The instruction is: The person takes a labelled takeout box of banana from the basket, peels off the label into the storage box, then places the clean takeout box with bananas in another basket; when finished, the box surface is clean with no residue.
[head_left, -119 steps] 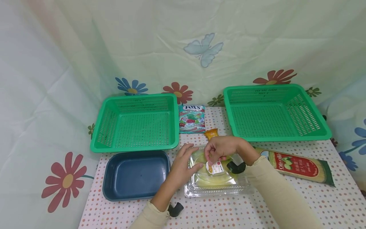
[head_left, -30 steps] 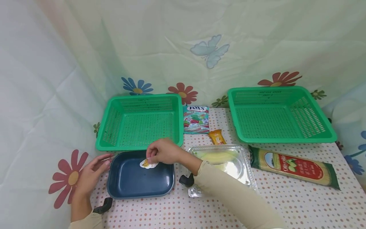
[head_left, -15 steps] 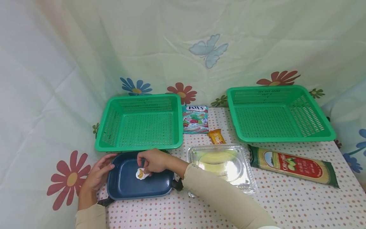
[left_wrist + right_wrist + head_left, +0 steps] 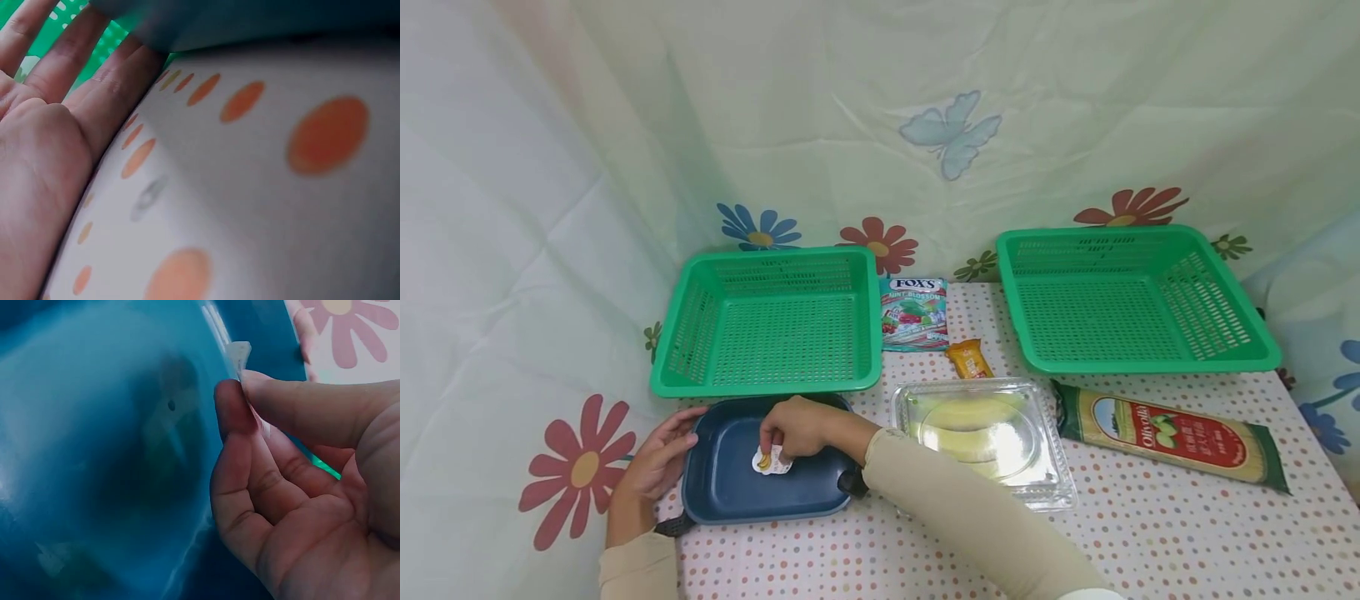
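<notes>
A white sticker label (image 4: pixel 771 462) with a banana picture is pinched between the thumb and index finger of my right hand (image 4: pixel 802 427), inside the dark blue basin (image 4: pixel 722 479). The right wrist view shows the label (image 4: pixel 239 353) edge-on at the fingertips, above the basin's glossy inside. Against the basin's left side rests my left hand (image 4: pixel 657 461); in the left wrist view its fingers (image 4: pixel 69 53) are extended toward the basin wall. A clear plastic box (image 4: pixel 1051 492) holding bananas (image 4: pixel 973 412) stands right of the basin, its lid down.
Behind the basin stands a green basket (image 4: pixel 782 390), with another green basket (image 4: pixel 1150 365) at the back right. Between them lie a Fox's candy bag (image 4: pixel 914 315) and a small orange packet (image 4: pixel 970 360). A spaghetti pack (image 4: pixel 1172 437) lies right of the box.
My right hand peeled the label from the box, carried it left into the basin and lowered it there. My left hand moved from the box to the basin's left side.
</notes>
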`<state>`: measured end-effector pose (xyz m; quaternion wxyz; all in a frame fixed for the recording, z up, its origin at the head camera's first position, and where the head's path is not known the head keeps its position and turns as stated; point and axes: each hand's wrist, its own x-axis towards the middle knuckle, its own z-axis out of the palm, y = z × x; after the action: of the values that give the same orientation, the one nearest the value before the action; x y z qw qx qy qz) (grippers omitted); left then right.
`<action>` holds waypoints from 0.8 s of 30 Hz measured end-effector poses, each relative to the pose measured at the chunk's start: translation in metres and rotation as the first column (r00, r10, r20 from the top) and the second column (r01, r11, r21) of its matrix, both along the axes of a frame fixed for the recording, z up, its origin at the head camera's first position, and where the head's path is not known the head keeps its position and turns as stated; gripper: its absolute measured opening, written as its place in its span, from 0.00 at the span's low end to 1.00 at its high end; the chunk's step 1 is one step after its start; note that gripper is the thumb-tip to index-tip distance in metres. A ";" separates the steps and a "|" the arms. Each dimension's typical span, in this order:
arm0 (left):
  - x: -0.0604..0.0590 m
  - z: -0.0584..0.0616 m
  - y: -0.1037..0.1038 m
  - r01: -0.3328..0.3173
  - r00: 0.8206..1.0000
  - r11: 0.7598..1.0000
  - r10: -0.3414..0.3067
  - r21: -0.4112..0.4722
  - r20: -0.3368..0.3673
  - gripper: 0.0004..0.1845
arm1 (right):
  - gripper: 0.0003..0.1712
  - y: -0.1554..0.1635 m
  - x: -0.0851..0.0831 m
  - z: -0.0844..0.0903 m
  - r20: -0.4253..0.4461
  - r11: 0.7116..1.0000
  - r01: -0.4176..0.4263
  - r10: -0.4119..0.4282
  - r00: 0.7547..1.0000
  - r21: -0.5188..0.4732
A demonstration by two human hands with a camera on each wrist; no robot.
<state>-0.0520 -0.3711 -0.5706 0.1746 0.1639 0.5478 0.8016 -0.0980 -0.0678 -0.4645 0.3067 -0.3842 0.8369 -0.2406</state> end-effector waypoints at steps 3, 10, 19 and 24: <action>0.000 0.000 -0.001 -0.011 1.000 1.000 0.010 0.016 0.011 0.31 | 0.14 -0.004 -0.001 -0.003 0.027 0.999 0.008 -0.009 1.000 0.037; 0.000 0.000 -0.001 -0.001 1.000 0.999 0.000 0.047 0.013 0.31 | 0.15 -0.016 -0.005 -0.016 0.000 0.993 -0.027 0.027 1.000 0.118; -0.001 -0.001 -0.002 0.029 1.000 0.994 -0.030 0.102 0.010 0.30 | 0.12 -0.025 -0.007 -0.022 -0.028 0.980 -0.044 0.050 0.998 0.194; -0.002 -0.002 -0.002 0.028 1.000 0.994 -0.027 0.106 -0.009 0.29 | 0.14 -0.024 -0.007 -0.020 0.005 0.976 -0.038 0.038 0.999 0.213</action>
<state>-0.0538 -0.3733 -0.5728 0.1745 0.1836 0.5027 0.8265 -0.1052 -0.0916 -0.4844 0.3511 -0.3648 0.8502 -0.1440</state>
